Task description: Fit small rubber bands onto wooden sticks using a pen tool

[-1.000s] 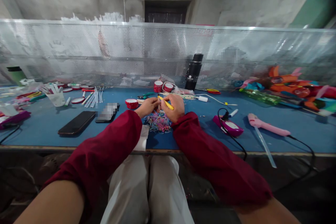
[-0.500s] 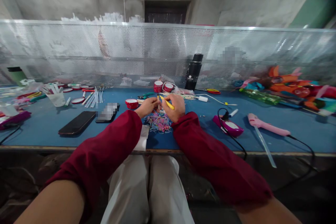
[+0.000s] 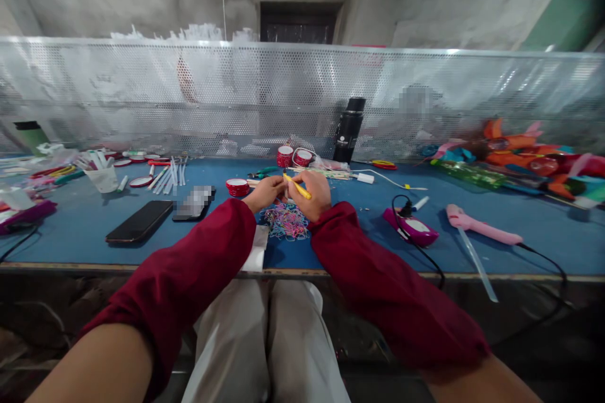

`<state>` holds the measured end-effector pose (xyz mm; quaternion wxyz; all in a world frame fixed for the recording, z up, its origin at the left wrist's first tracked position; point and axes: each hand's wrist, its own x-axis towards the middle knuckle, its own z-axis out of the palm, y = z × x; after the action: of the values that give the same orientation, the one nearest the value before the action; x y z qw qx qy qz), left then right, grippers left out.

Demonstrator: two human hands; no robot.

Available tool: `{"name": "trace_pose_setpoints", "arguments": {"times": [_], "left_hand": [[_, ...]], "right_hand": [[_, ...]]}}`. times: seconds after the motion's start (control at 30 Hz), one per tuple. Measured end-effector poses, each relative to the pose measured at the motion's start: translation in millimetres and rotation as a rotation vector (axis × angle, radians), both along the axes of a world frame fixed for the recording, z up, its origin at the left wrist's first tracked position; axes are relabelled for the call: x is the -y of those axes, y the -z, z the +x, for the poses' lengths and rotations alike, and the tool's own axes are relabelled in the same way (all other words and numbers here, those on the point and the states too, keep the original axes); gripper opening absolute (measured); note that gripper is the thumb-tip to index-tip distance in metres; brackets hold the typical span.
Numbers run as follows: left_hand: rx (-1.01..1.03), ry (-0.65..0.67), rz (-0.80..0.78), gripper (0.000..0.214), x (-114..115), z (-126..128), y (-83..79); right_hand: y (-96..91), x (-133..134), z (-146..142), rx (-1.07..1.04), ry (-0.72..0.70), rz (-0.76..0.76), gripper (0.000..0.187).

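- Head view: the right hand [image 3: 317,192] grasps a yellow pen-shaped tool [image 3: 301,189], its far end pointing up and left, toward the left fingertips.
- Left hand [image 3: 265,192]: the fingers are bent and drawn together, just beside the tool's far end; whether they pinch something small I cannot tell.
- Both hands are above the blue tabletop [image 3: 85,220], near its middle, with dark red sleeves [image 3: 203,258] over the forearms.
- Just below the hands lies a loose pile of thin multicoloured bands [image 3: 286,223], with a white sheet [image 3: 256,253] to its left at the table's edge.
- Beyond the left hand are a red round container [image 3: 237,187] and green-handled pliers [image 3: 265,171]; two more red containers [image 3: 284,156] stand farther back.
- Behind the right hand, a black flask [image 3: 348,132] stands near the perforated screen [image 3: 142,88].
- To the right lie a purple device [image 3: 410,228] with a black cable and a pink tool [image 3: 489,228] with a translucent stick.
- To the left, a black phone [image 3: 139,221] lies flat near a white cup [image 3: 103,180] of slim sticks.
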<state>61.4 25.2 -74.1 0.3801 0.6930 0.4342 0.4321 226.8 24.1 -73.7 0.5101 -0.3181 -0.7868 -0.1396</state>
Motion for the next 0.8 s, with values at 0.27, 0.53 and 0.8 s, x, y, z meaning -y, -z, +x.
{"name": "trace_pose_setpoints", "arguments": {"times": [0.27,0.53,0.8], "left_hand": [[0.021,0.008,0.004,0.017,-2.5,-0.1,2.1],[0.067,0.022,-0.009,0.021,-1.9,0.0,1.1],[0.054,0.011,-0.004,0.02,-2.3,-0.8,0.9]], "right_hand": [[1.0,-3.1,0.6,0.007,0.008,0.01,0.007],[0.9,-2.6,0.4,-0.014,0.021,0.011,0.007],[0.7,-2.1,0.4,-0.023,0.008,0.0,0.008]]}}
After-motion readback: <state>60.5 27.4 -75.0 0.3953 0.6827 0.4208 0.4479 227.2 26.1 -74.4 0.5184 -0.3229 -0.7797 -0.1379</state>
